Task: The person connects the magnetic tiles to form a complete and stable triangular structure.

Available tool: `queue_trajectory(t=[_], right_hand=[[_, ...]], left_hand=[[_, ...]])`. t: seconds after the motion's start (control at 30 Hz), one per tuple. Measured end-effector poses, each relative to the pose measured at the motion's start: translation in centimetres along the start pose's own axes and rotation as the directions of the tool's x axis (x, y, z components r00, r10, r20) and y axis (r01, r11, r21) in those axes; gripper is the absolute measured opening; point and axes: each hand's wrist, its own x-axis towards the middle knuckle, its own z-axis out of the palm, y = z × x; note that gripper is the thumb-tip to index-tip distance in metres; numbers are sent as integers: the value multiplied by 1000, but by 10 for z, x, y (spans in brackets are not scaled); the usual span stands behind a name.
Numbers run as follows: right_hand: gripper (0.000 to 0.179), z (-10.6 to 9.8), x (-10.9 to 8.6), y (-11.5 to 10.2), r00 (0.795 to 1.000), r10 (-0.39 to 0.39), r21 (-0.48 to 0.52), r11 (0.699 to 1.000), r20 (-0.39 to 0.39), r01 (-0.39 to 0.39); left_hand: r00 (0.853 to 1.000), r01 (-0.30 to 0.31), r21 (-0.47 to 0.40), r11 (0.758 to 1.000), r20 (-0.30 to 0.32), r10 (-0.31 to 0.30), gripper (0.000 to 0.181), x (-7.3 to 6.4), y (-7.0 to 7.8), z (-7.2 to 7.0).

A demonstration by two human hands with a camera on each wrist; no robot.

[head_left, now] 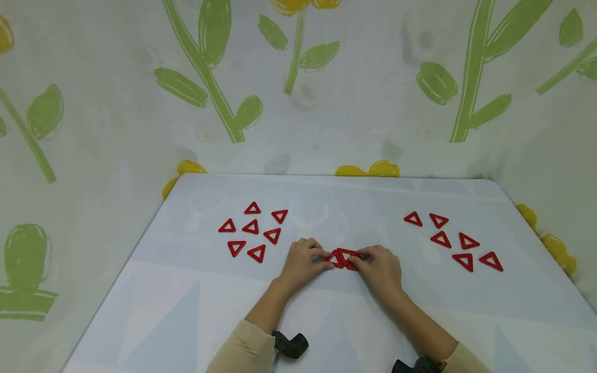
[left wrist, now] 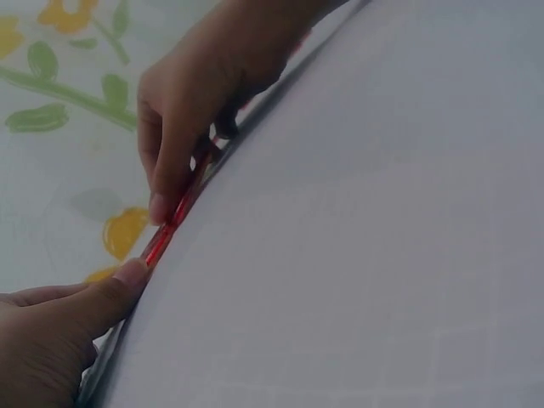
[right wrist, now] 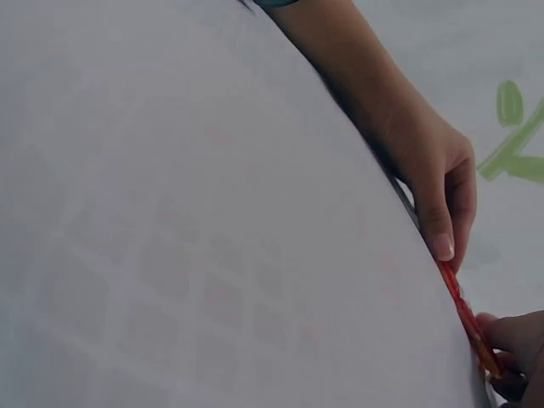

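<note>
In the head view three red hollow triangle tiles lie edge to edge in a short row on the table. My left hand (head_left: pixel 302 263) pinches the outer corner of the left triangle tile (head_left: pixel 333 266) between thumb and fingers. At the other end my right hand (head_left: pixel 383 270) grips the right triangle tile (head_left: pixel 352 268), which its fingertips partly cover. Between them sits the middle triangle tile (head_left: pixel 346 250), pointing down. From the left wrist view the tiles appear edge-on as a thin red strip (left wrist: pixel 180 208) between both hands' fingertips.
Left of the hands lies a loose group of several red triangle tiles (head_left: pixel 251 233). Another group of several red triangle tiles (head_left: pixel 440 245) is spread to the right. The pale table (head_left: pixel 298 207) ends at a wall covering (head_left: pixel 326 129) printed with green plants.
</note>
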Motion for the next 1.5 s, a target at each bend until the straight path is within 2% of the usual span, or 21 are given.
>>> queue_trajectory(t=[0.27,0.47,0.8,1.07,1.3,1.5], right_hand=[[34,-7,2,0,1000,-11,28,1000,14,11],[35,-15,9,11,1000,-11,27,1000,0,11],[38,-37,26,30,993,-81,20,996,-92,83],[41,-52,42,52,993,52,-22,998,-104,-55],[46,-65,57,66,978,190,28,982,-85,-188],[55,-66,70,74,964,256,49,966,-70,-253]], left_hand=[[1000,9,-4,1000,2,-9,28,-1,0,0],[1000,20,-30,999,2,-20,27,-1,2,-2],[999,-1,-52,999,-34,-1,25,-1,1,-2],[999,-21,-57,998,-43,18,22,-1,1,-1],[1000,-12,-61,998,-23,11,23,-2,0,-1],[1000,-4,-53,999,-7,3,24,-1,-1,-2]])
